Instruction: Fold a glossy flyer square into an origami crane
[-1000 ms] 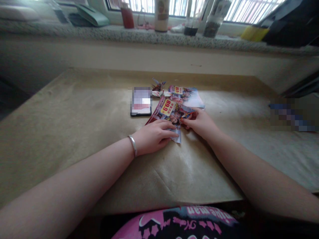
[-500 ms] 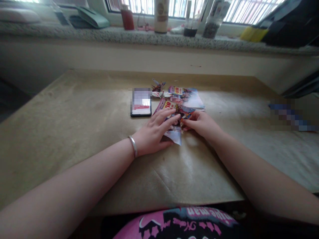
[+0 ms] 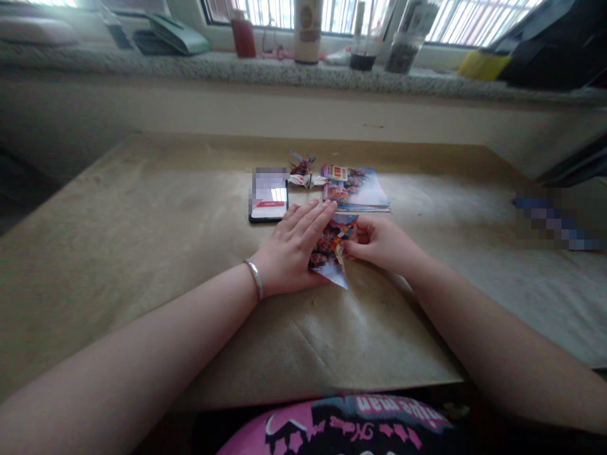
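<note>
A printed sheet of paper (image 3: 327, 243), partly folded, lies on the table in front of me. My left hand (image 3: 298, 249) rests flat across its left part, fingers stretched out, hiding much of the print. At the sheet's right edge my right hand (image 3: 379, 243) pinches a folded piece of it between thumb and fingers. Just beyond is a stack of similar printed sheets (image 3: 358, 189). Left of that stack sits a folded paper shape (image 3: 306, 170) with pointed tips. A phone (image 3: 269, 196) with a lit screen lies beyond my left fingers.
The table (image 3: 142, 253) has a tan, creased cover. Along the stone windowsill (image 3: 265, 72) stand a red bottle (image 3: 243, 35), a cream bottle (image 3: 307, 31), clear containers (image 3: 410, 38) and a dark bag (image 3: 559, 50). A blurred bluish item (image 3: 554, 221) lies at the right.
My left hand has flattened further over the sheet and covers its yellow price print. My right hand has shifted slightly left and toward me with the pinched edge.
</note>
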Demonstrator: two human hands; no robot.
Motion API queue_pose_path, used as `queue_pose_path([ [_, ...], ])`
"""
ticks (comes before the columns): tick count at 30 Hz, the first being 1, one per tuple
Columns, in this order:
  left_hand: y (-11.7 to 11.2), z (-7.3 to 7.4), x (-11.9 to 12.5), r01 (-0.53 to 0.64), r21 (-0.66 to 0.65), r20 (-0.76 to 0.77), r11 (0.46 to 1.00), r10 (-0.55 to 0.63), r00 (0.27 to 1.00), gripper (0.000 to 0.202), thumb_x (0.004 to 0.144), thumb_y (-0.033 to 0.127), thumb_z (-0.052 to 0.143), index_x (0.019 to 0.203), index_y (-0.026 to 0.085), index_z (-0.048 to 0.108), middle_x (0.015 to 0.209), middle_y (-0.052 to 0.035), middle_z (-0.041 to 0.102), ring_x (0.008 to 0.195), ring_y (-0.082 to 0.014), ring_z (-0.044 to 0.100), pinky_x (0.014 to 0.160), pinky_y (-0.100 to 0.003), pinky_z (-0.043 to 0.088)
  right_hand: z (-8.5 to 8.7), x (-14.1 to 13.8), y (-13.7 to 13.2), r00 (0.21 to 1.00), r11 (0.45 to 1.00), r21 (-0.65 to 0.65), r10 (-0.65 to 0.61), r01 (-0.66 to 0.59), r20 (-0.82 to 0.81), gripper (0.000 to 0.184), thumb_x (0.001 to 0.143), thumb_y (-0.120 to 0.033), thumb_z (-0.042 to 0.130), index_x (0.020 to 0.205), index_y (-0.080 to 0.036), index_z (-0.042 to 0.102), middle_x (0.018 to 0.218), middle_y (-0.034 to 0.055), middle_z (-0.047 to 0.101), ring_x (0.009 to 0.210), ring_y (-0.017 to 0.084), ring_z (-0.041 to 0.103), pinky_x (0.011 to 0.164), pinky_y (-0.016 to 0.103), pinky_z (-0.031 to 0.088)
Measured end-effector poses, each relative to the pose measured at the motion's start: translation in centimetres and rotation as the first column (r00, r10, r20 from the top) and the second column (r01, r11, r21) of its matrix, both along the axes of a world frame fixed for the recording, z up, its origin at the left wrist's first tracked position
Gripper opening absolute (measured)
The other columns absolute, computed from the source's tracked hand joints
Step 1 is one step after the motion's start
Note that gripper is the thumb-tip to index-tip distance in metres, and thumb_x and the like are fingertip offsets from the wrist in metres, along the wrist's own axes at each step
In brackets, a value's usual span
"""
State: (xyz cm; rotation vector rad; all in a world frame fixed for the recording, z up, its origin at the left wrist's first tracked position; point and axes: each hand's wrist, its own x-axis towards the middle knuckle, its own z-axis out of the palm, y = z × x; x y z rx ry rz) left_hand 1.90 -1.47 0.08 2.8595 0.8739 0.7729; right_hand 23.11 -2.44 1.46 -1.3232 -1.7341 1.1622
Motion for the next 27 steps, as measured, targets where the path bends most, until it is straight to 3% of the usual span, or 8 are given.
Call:
queue_pose_path([
  [7,0.1,-0.2,0.1,-0.043,0.023,0.113,0.999,0.040,0.993,0.106,0.070,0.055,0.067,0.149,0.012,0.011,0.141,-0.0191,0.038,0.135,-0.0358,0.034,0.116,-0.053,0.020,-0.7,0.2,0.0,0.999,0.987,0.158,-0.033,0.029,0.024,0.016,0.073,-0.033,0.065,0.074,-0.018,0.060,0.065,0.0002,0.063,0.056,0.010,0.054,0.053,0.024,0.044],
  [14,0.0,0.4,0.2,-0.129,0.064,0.206,0.990,0.113,0.972,0.096,0.075,0.048,0.066,0.149,0.017,0.013,0.127,-0.0142,0.052,0.119,-0.0302,0.049,0.116,-0.056,0.017,-0.6,0.2,-0.4,0.995,0.975,0.201,-0.085,0.093,-0.050,0.021,0.076,-0.037,0.066,0.083,-0.017,0.068,0.069,0.0023,0.067,0.058,0.012,0.059,0.057,0.026,0.049],
  [18,0.0,0.7,0.1,-0.126,0.082,0.251,0.989,0.102,0.963,0.099,0.072,0.040,0.070,0.148,0.017,0.012,0.125,-0.0131,0.056,0.116,-0.0299,0.051,0.109,-0.050,0.032,-0.4,-0.1,-0.6,0.992,0.965,0.241,-0.081,0.104,-0.101,0.020,0.076,-0.036,0.068,0.086,-0.017,0.069,0.073,0.0025,0.070,0.059,0.011,0.060,0.056,0.025,0.049],
  [22,0.1,0.8,0.0,-0.138,0.073,0.284,0.988,0.112,0.952,0.101,0.070,0.043,0.072,0.148,0.018,0.013,0.122,-0.0128,0.059,0.110,-0.0296,0.054,0.099,-0.046,0.040,-0.4,-0.1,-0.5,0.987,0.956,0.272,-0.077,0.113,-0.138,0.019,0.076,-0.034,0.069,0.085,-0.018,0.069,0.076,0.0027,0.070,0.060,0.011,0.061,0.057,0.025,0.050],
  [27,0.3,0.4,0.1,-0.110,0.038,0.297,0.993,0.094,0.950,0.095,0.073,0.041,0.070,0.146,0.020,0.013,0.120,-0.0116,0.059,0.113,-0.0293,0.055,0.112,-0.055,0.024,-0.5,-0.2,-0.6,0.981,0.959,0.269,-0.037,0.087,-0.188,0.015,0.077,-0.031,0.069,0.087,-0.020,0.067,0.078,0.0012,0.070,0.062,0.010,0.063,0.058,0.024,0.052],
])
